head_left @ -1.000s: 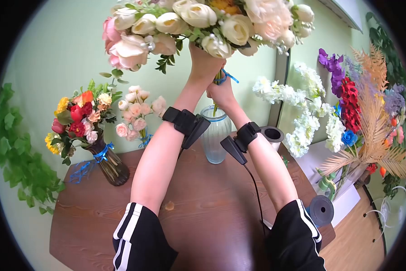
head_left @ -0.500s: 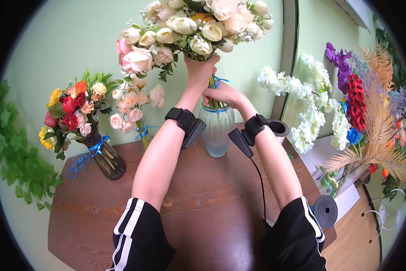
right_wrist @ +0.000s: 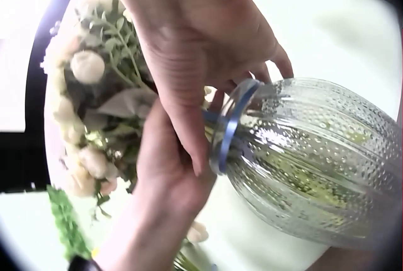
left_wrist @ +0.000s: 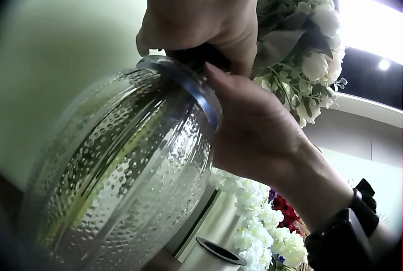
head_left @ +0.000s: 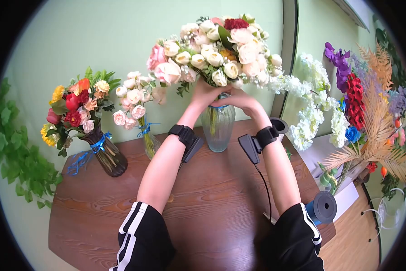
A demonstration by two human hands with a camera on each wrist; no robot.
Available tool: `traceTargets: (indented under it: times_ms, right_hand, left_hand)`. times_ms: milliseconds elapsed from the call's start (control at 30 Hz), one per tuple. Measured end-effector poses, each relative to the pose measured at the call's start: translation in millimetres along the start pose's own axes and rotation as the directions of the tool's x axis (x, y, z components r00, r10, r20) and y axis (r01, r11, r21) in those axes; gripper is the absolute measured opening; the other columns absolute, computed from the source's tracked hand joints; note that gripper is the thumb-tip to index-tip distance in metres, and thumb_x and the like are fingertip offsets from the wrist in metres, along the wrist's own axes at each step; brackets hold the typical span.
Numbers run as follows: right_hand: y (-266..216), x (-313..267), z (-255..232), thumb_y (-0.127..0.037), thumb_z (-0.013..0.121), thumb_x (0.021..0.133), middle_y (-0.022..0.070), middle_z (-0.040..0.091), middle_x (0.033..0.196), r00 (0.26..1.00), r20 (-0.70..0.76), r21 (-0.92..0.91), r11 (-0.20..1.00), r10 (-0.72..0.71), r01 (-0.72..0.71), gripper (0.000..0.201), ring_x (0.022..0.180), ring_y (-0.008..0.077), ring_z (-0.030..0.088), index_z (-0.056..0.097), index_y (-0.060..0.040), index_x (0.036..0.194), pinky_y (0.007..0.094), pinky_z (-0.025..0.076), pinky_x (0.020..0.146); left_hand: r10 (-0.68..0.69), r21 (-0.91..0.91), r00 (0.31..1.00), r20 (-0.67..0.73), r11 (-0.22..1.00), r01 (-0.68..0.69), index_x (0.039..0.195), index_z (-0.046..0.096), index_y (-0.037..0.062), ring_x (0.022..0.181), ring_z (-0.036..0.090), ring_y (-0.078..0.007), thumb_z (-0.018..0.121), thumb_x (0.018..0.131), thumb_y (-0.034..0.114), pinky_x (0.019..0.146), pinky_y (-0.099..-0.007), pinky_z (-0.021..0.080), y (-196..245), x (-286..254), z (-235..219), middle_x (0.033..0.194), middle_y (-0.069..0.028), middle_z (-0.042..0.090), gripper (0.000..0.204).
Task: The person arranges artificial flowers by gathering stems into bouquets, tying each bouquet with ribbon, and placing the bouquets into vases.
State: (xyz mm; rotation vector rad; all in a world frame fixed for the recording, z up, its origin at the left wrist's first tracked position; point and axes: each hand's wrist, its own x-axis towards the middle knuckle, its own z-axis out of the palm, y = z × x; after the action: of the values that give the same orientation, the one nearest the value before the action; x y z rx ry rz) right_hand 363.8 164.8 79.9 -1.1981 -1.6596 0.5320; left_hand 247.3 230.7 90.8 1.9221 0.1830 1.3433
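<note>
A large bouquet of white, cream and pink flowers point(head_left: 212, 56) stands above a clear ribbed glass vase point(head_left: 218, 128), its stems inside the glass. The left hand point(head_left: 205, 95) grips the stems just under the blooms. At the vase's mouth the right hand point(head_left: 240, 99) curls its fingers round the stems and neck. In the left wrist view the vase point(left_wrist: 126, 176) has a blue band at its rim, with both hands close together there. The right wrist view shows the stems running into the vase point(right_wrist: 308, 157); some fingertips are hidden behind the neck.
Left on the brown table point(head_left: 203, 198) stand a dark vase point(head_left: 104, 153) of red and yellow flowers and a small vase point(head_left: 151, 143) of pink roses. A ribbon spool point(head_left: 324, 207) lies at the right edge, a grey cylinder point(head_left: 280, 127) behind, and tall flowers point(head_left: 354, 104) beyond.
The bouquet has come down, its stems deeper in the vase. Both hands have lowered with it to the vase's mouth, and the right hand has shifted to the right side of the neck.
</note>
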Motion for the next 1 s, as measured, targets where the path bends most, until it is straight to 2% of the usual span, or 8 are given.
traceTargets:
  times_ms: [167,300,367,533,633,733,867,1000]
  right_hand:
    - [33.3,-29.3,-10.5,-0.017,0.062,0.07,0.0073,0.055,0.103,0.963,-0.269,-0.085,0.996,-0.031,0.008,0.044,0.096,0.0186,0.05,0.048,-0.0003,0.108,0.0287,0.035,0.086]
    - [-5.1,-40.6,4.0,-0.012,0.063,0.07,0.0121,0.054,0.103,0.961,-0.262,0.12,0.991,0.092,-0.063,0.046,0.096,0.0172,0.05,0.045,0.0018,0.11,0.029,0.037,0.086]
    - [15.9,-34.4,9.3,-0.01,0.062,0.07,0.0115,0.054,0.103,0.986,-0.152,0.555,0.831,0.07,0.027,0.045,0.097,0.0179,0.049,0.045,0.0017,0.11,0.0309,0.037,0.087]
    - [13.2,-44.9,16.0,-0.007,0.059,0.07,0.0095,0.053,0.102,0.973,-0.214,0.437,0.9,0.09,0.013,0.041,0.097,0.0167,0.047,0.044,0.0016,0.108,0.0302,0.037,0.084]
    - [16.8,-54.4,16.2,-0.009,0.053,0.075,0.0081,0.049,0.105,0.902,-0.422,0.54,0.824,0.091,0.17,0.038,0.1,0.0164,0.045,0.041,-0.0005,0.11,0.0317,0.036,0.085]
    - [9.5,-59.3,15.6,-0.019,0.042,0.083,0.0083,0.04,0.115,0.715,-0.682,0.542,0.763,0.154,0.352,0.039,0.103,0.0187,0.042,0.03,-0.0081,0.119,0.0374,0.034,0.089]
    - [-0.1,-56.6,3.2,-0.033,0.035,0.087,0.0114,0.028,0.126,0.591,-0.805,0.5,0.589,0.046,0.635,0.042,0.11,0.026,0.038,0.027,-0.0148,0.123,0.0423,0.035,0.088]
    - [-41.7,-50.0,-17.4,-0.041,0.039,0.082,0.0117,0.03,0.126,0.59,-0.807,0.482,0.601,0.021,0.637,0.051,0.111,0.0249,0.038,0.03,-0.0148,0.125,0.0399,0.037,0.087]
  left_hand:
    - [-0.247,0.079,0.953,0.176,0.968,0.237,0.115,0.041,0.0008,0.1,0.047,-0.0164,0.074,0.055,0.014,0.084,-0.0277,0.039,9.7,-23.2,-1.5,0.112,-0.009,0.048,0.069]
    - [-0.484,0.075,0.713,0.507,0.849,0.523,0.118,0.037,-0.0002,0.107,0.041,-0.0187,0.074,0.054,0.015,0.09,-0.03,0.033,12.7,-22.2,-28.3,0.117,-0.011,0.044,0.075]
    - [-0.457,0.021,0.809,0.369,0.875,0.484,0.122,0.03,-0.0015,0.113,0.035,-0.0209,0.073,0.056,0.016,0.094,-0.0315,0.027,17.5,-34.7,-29.5,0.122,-0.0129,0.038,0.081]
    - [-0.372,-0.061,0.915,0.156,0.921,0.385,0.125,0.02,-0.005,0.119,0.027,-0.0258,0.07,0.06,0.02,0.097,-0.0347,0.022,23.3,-63.1,-23.0,0.128,-0.019,0.028,0.086]
    - [-0.54,0.091,0.841,-0.038,0.836,0.542,0.123,0.025,-0.0041,0.114,0.035,-0.0254,0.069,0.062,0.021,0.092,-0.0332,0.031,28.5,-78.6,-25.4,0.123,-0.0192,0.036,0.08]
    - [-0.28,0.157,0.937,-0.21,0.936,0.314,0.103,0.047,-0.0014,0.099,0.048,-0.0212,0.064,0.067,0.017,0.079,-0.0301,0.04,70.8,-82.8,-32.0,0.105,-0.0164,0.05,0.044]
    - [0.155,0.372,0.889,-0.431,0.928,0.019,0.094,0.054,0.0028,0.086,0.049,-0.0166,0.059,0.073,0.022,0.072,-0.0318,0.04,100.5,-47.2,-40.4,0.09,-0.0114,0.055,0.029]
    - [0.37,0.787,0.909,-0.191,0.612,-0.084,0.103,0.051,0.0057,0.095,0.048,-0.0237,0.049,0.076,0.035,0.082,-0.0354,0.036,105.9,1.9,-44.6,0.1,-0.0129,0.053,0.039]
